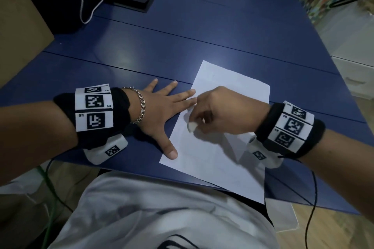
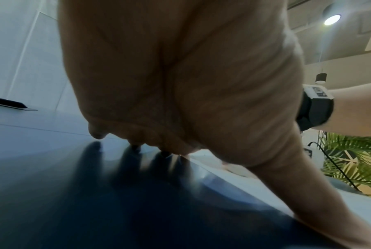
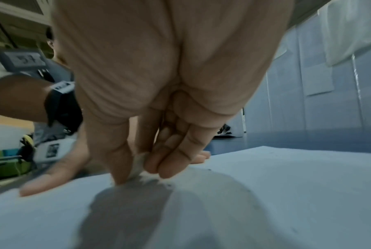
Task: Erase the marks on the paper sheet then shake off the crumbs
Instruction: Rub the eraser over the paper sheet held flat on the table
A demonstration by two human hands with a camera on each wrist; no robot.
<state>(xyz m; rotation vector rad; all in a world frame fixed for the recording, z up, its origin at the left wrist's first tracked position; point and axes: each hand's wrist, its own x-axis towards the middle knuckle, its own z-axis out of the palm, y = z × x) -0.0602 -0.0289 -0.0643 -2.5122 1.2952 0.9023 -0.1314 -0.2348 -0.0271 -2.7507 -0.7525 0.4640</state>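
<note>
Overhead, the left hand (image 1: pixel 159 111) is lying flat with fingers spread, thumb and fingertips pinning the left edge of the paper sheet (image 1: pixel 218 151) on the blue table (image 1: pixel 202 32). Only the right wrist view is showing the right hand (image 3: pixel 150 104) pinching the white eraser (image 3: pixel 138 166) against the sheet amid what are probably dark crumbs (image 3: pixel 168 185).
</note>
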